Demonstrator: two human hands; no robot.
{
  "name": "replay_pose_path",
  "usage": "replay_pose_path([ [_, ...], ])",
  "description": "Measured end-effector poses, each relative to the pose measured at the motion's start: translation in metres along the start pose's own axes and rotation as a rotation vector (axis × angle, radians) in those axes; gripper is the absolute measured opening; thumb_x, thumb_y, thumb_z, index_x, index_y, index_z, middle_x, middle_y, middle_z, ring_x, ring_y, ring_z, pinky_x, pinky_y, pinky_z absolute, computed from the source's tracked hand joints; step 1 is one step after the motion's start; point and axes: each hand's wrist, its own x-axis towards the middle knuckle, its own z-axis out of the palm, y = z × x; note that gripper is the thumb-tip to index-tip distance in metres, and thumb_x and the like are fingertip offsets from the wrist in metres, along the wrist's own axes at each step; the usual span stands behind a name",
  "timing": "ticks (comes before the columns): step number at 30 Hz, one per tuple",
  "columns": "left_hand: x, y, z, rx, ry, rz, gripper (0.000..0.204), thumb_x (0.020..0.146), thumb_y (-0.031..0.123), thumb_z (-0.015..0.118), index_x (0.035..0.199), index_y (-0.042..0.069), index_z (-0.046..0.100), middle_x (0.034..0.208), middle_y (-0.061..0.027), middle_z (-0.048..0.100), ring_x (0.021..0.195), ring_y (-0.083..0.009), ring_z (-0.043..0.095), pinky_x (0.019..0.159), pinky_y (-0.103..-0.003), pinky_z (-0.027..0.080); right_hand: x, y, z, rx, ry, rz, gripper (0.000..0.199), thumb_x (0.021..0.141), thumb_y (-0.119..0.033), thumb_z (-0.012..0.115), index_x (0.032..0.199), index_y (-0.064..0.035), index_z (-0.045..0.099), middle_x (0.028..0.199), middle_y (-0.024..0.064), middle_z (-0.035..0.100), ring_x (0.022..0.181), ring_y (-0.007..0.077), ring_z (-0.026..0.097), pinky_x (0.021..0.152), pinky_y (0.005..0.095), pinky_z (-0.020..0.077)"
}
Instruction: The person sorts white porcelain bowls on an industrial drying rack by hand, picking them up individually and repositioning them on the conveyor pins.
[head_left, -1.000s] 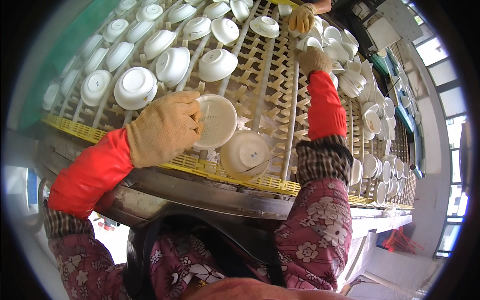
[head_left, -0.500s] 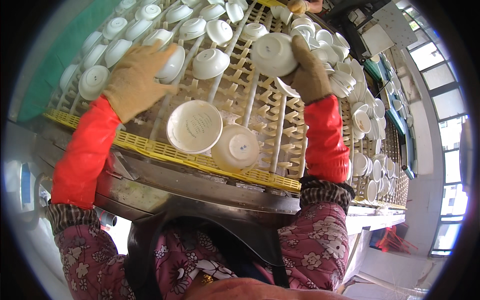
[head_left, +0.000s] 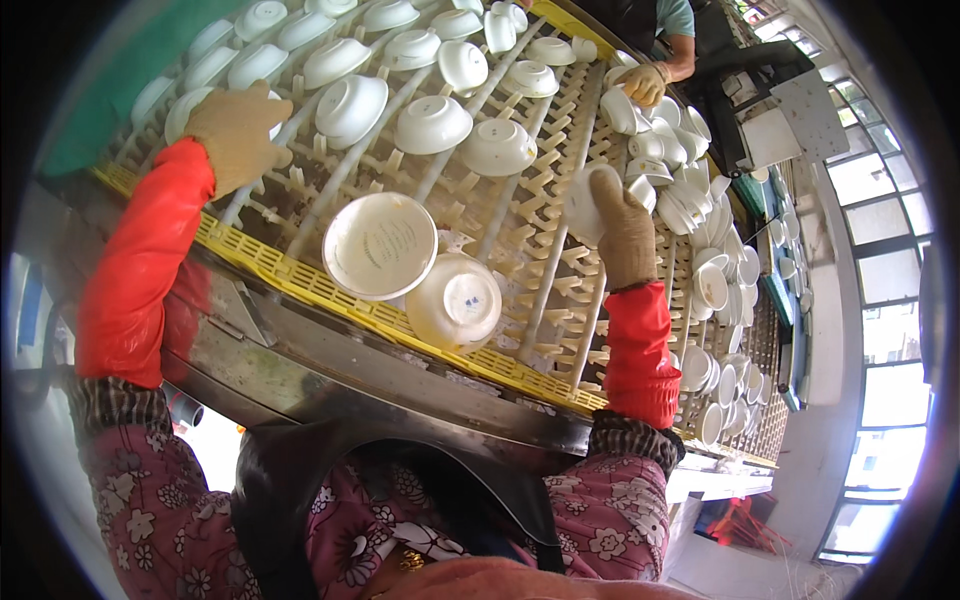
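My left hand (head_left: 235,135), in a tan glove, spans a white bowl (head_left: 274,128) on the far left of the rack belt; the bowl shows only between thumb and fingers. Beside it another bowl (head_left: 184,112) lies upside down, partly covered by the hand. My right hand (head_left: 622,232), gloved too, grips a white bowl (head_left: 583,205) by its side above the pegs. Nearer me, a face-up bowl (head_left: 380,246) with printing inside leans against an overturned bowl (head_left: 456,300) at the belt's yellow edge (head_left: 300,290).
Rows of overturned bowls (head_left: 433,124) sit on the pegged belt (head_left: 530,235). Heaped bowls (head_left: 690,190) fill its right side. A co-worker's gloved hand (head_left: 647,84) touches bowls at the far edge. A green curtain (head_left: 90,120) hangs at left; metal edging (head_left: 330,375) runs before me.
My left hand has shifted left, away from one bowl. The bowl my right hand held rests overturned on the belt, and that hand now grips another, lower down. The co-worker's arm shows more.
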Motion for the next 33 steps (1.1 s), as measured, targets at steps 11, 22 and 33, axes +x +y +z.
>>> replay_pose_path([
  [11, -0.013, 0.054, 0.001, -0.716, 0.063, 0.33, 0.048, 0.082, 0.032, 0.067, 0.115, -0.002, 0.059, 0.105, -0.0192, 0.064, 0.103, -0.0339, 0.059, 0.09, -0.038, 0.045, -0.044, -0.036, 0.017, 0.529, -0.42, -0.186, 0.059, 0.088, -0.037, 0.064, 0.126, 0.006, 0.048, 0.11, 0.02, 0.064, 0.103, 0.0302, 0.064, 0.087, 0.0381, 0.0539],
  [22, 0.003, 0.085, 0.017, -0.527, -0.18, 0.455, 0.027, 0.078, 0.026, 0.065, 0.092, 0.003, 0.065, 0.086, -0.0187, 0.065, 0.084, -0.0381, 0.061, 0.076, -0.044, 0.047, -0.054, -0.096, 0.073, -0.42, -0.674, -0.672, 0.083, 0.069, -0.064, 0.071, 0.127, -0.0078, 0.05, 0.096, 0.0196, 0.067, 0.09, 0.0367, 0.067, 0.079, 0.0405, 0.0532],
  [33, -0.056, -0.035, -0.048, -1.031, 0.278, -0.123, 0.031, 0.087, 0.019, 0.061, 0.11, -0.003, 0.062, 0.103, -0.0066, 0.063, 0.089, -0.0114, 0.059, 0.077, -0.024, 0.046, -0.06, -0.078, 0.035, 0.101, -0.858, -0.411, 0.049, 0.079, -0.036, 0.074, 0.116, -0.0052, 0.063, 0.109, 0.0164, 0.066, 0.1, 0.0279, 0.065, 0.088, 0.037, 0.0519],
])
